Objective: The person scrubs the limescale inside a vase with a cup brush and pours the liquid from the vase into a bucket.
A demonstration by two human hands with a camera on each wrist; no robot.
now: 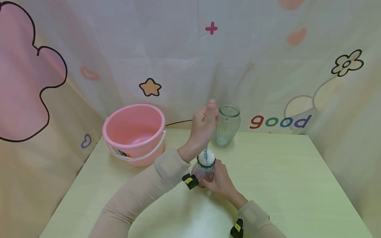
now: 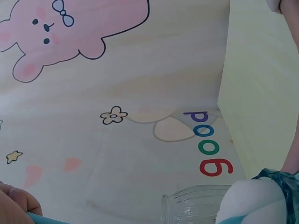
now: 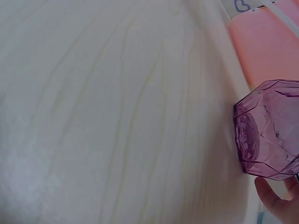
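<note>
A small ribbed glass vase, purple toward its base and teal at its wavy rim, is held around the side by my right hand. Above it, my left hand grips the thin blue handle of a sponge brush in a fist, thumb upward. The brush's white sponge head sits in the vase's mouth, bulging over the rim in the left wrist view. Faceted purple glass of the vase shows in the right wrist view, with fingers at its side.
A pink bucket with a white handle stands at the back left of the pale table. Behind the hands is a taller clear glass vase. A printed curtain hangs along the back and sides.
</note>
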